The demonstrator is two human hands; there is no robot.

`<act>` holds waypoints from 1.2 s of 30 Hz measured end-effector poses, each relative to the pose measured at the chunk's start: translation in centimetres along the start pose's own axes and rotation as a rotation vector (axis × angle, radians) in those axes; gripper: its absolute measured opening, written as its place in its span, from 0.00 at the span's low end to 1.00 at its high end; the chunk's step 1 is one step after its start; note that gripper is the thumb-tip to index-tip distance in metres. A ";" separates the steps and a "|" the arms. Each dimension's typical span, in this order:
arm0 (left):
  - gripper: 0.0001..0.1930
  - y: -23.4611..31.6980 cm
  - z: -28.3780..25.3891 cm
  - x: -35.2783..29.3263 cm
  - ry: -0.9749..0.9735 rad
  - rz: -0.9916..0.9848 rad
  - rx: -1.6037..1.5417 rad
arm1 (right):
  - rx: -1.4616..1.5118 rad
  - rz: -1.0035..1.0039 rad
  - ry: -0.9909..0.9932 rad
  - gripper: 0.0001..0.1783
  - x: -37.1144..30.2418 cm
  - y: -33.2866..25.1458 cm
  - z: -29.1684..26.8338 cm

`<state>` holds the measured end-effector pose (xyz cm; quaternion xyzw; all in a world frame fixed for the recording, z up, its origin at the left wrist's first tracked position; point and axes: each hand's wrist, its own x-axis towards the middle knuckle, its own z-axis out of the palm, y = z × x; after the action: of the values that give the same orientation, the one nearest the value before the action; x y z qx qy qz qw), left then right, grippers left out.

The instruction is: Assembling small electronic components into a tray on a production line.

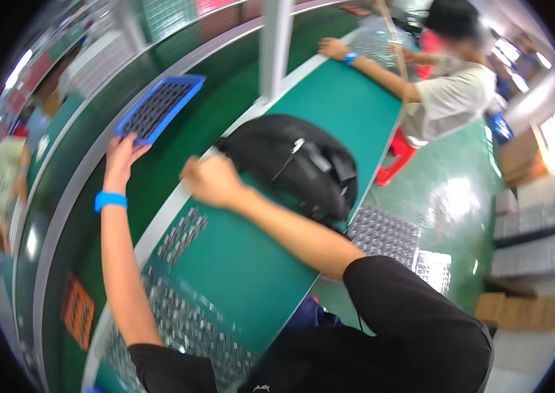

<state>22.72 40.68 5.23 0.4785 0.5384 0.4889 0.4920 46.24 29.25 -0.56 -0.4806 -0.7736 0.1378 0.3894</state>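
My left hand grips the near end of a blue tray. Rows of small black parts fill this tray, which is out over the green conveyor belt. Beside a black backpack on the green worktable, my right hand is closed near the table's left edge. Its fingers are blurred, and whatever they may hold is hidden. Small dark parts lie in rows on the table between my forearms. Clear plastic trays with parts are at the near end.
An orange tray sits on the belt at the lower left. A white post rises at the table's edge. A co-worker sits at the far end by a red stool. Cardboard boxes stand at the right.
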 end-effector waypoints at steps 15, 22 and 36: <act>0.32 1.2 -15.1 -39.9 0.326 -0.016 0.165 | 0.308 0.010 0.122 0.18 2.0 3.6 1.4; 0.35 -1.0 -12.6 -51.5 0.332 -0.183 0.126 | 0.236 0.014 0.032 0.18 2.9 6.1 0.9; 0.26 -1.3 -9.8 -55.9 0.367 -0.216 0.340 | 0.398 -0.075 0.043 0.16 2.9 6.0 1.3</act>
<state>16.17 -15.60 7.76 0.3975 0.7409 0.4146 0.3481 48.41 34.93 -3.53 -0.3678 -0.7398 0.2632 0.4981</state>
